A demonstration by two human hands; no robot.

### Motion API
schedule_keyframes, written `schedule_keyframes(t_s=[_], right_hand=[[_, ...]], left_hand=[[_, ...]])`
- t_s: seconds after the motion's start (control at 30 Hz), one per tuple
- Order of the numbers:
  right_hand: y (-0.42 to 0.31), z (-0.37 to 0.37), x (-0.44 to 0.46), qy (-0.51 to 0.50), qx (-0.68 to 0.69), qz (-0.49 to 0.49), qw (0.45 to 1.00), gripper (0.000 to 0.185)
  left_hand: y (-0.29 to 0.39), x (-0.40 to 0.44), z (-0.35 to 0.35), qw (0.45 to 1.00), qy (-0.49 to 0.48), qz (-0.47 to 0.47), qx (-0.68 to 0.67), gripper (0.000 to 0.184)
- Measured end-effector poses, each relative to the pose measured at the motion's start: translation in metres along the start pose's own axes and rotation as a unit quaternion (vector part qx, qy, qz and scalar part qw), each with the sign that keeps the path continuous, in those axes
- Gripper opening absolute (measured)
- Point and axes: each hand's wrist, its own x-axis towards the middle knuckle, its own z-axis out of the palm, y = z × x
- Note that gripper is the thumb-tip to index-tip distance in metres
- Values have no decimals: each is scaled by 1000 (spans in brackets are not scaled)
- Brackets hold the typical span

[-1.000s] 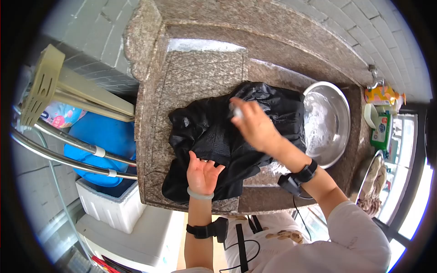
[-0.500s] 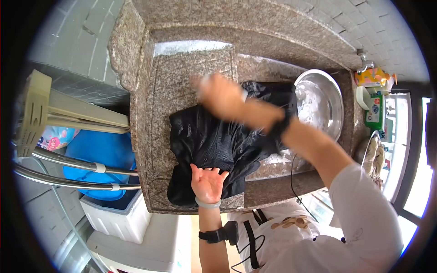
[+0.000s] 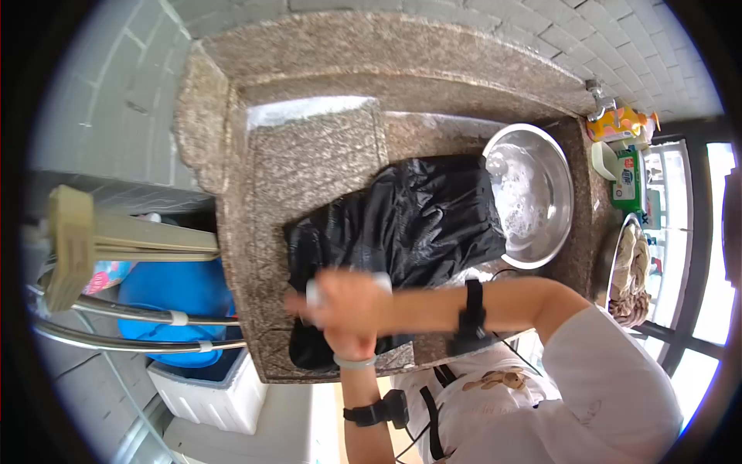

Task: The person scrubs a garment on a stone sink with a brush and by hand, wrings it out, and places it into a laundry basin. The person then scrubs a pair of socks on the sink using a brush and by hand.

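A wet black garment [image 3: 421,220] lies spread across the ridged stone washboard [image 3: 309,166] and the sink beside it, its right end against a steel basin [image 3: 570,193]. My right hand [image 3: 352,301], smeared by motion, is closed around a white block-like thing [image 3: 382,281] over the garment's near left part. Its kind is too blurred to name. My left hand [image 3: 352,344] is at the garment's near edge, beneath my right hand. Only its heel and wrist, with a pale bangle [image 3: 355,363], show. Its fingers are hidden.
Soapy water foams in the basin. A tap [image 3: 600,104], an orange pack [image 3: 618,124] and a green-and-white pack [image 3: 630,182] line the right ledge. At the left are a folded beige rack [image 3: 147,232], metal tubes [image 3: 139,315] and a blue tub [image 3: 174,286]. A white bin [image 3: 209,394] stands below.
My right hand has swept from the garment's far edge toward me, down over my left hand, and now covers my left fingers. The view has shifted slightly.
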Motion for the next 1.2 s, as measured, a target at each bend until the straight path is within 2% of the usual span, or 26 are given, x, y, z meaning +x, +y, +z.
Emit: schedule_keyframes(t_s=[0.07, 0.1, 0.17, 0.23, 0.3, 0.33, 0.37, 0.4, 0.47, 0.5, 0.53, 0.57, 0.63, 0.67, 0.7, 0.73, 0.77, 0.83, 0.87, 0.9, 0.97, 1.0, 1.03, 1.1, 1.13, 1.2], right_hand=[[23, 10, -22, 60, -41, -98, 993, 33], [34, 15, -22, 93, -63, -152, 982, 32], [87, 1, 34, 153, -133, -29, 979, 39], [134, -13, 79, 216, -156, -11, 964, 41], [117, -21, 81, 149, -166, 5, 975, 39], [75, -20, 55, 120, -135, -6, 984, 46], [23, -40, 18, 41, -44, -24, 998, 38], [-16, -35, 0, -55, 207, 129, 968, 43], [-16, -13, -27, -85, 216, 88, 969, 43], [-12, 2, -35, -111, 227, 39, 967, 43], [15, 3, -18, 7, 112, -44, 993, 36], [54, -3, 13, 126, -6, -127, 984, 36], [107, -18, 74, 116, -70, -29, 990, 46], [144, -11, 107, 168, -124, -9, 978, 49], [160, -25, 122, 167, -86, 57, 981, 51], [161, -46, 125, 92, -6, 134, 987, 55], [163, -43, 118, 98, 4, 131, 987, 55], [187, -44, 107, 192, 331, 14, 924, 63], [194, -54, 83, 165, 348, 28, 922, 70], [200, -62, 54, 134, 368, 46, 919, 79], [224, -86, 10, -24, 324, 138, 936, 96], [238, -95, -4, -102, 306, 178, 930, 100], [253, -103, -11, -179, 285, 217, 917, 105], [274, -101, -18, -213, 299, 248, 896, 106], [281, -97, -21, -253, 312, 279, 872, 107], [267, -106, -27, -307, 302, 272, 861, 101]], left_hand=[[-13, 4, -30, 986, -71, 108, 101, 33], [0, 7, -24, 989, -100, -66, -82, 35], [3, 5, -13, 993, -52, -71, -76, 40], [3, 4, -7, 995, -29, -62, -67, 41], [6, 7, -22, 993, -77, -64, -62, 41], [7, 6, -29, 988, -121, -65, -69, 38], [5, 9, -28, 981, -165, -65, -80, 37], [6, 0, 8, 999, 0, -42, -34, 33], [-8, 0, -8, 988, 13, 83, 127, 32], [4, 0, 7, 997, 73, -23, 20, 33], [5, 3, -18, 990, -112, -60, -60, 38], [4, 3, -14, 993, -68, -63, -72, 42], [5, 3, -4, 997, -45, -53, -17, 39], [4, 4, -5, 998, -49, -49, -10, 39], [5, 5, -9, 996, -60, -64, -24, 40], [8, 5, -13, 994, -69, -79, -36, 42], [13, 0, -16, 995, -69, -74, -26, 42], [14, 8, -11, 992, -90, -87, 0, 42], [15, 2, 14, 997, 18, -77, 18, 41], [18, 7, 22, 997, 10, -77, 21, 41], [39, 14, 27, 988, 110, -64, 88, 40], [56, 19, 21, 991, 45, -50, 119, 36], [63, 22, 48, 984, 123, 30, 123, 31], [93, 27, 72, 982, 29, 55, 178, 18], [88, 19, 119, 952, 169, 129, 222, 23], [112, 7, 136, 978, -1, 90, 190, 39]])
